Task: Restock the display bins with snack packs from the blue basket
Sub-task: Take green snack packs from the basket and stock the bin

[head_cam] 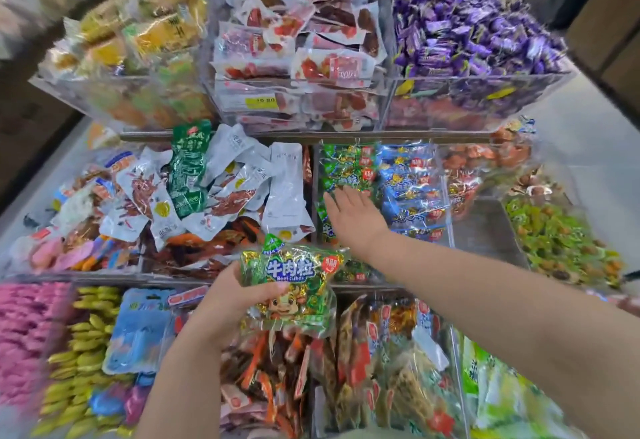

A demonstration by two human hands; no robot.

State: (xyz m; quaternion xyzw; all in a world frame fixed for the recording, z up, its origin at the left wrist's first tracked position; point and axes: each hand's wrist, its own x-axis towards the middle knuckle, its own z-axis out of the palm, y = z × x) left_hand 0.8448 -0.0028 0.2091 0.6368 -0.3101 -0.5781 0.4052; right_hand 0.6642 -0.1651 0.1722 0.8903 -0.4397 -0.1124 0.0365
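1. The left hand is gripping a green beef-cube pack at 6 o'clock in the view, fingers curled behind it and thumb lying on its front. The pack is hanging above the lower row, not yet in any bin.
2. The right hand is reaching forward palm down with its fingers spread over the matching green packs near the centre. Whether it is pressing them or only hovering, I cannot tell.
3. The step in hand is probably seating the held pack with its own kind, at 1 o'clock from it. Doing that well is likely meaning flattening the pile with the spread hand, then sliding the pack in label up.
4. The wrapper is looking crinkly and puffed, so a light grip is probably suiting it better than a squeeze.
5. That clear bin is also holding blue packs just beside the green ones at 3 o'clock, so the new pack should be staying on the green side.
6. Other bins are holding purple sweets at 1 o'clock, red meat packs at 12, white pouches at 9 and yellow sweets at 8.
7. The blue basket is not showing in this view
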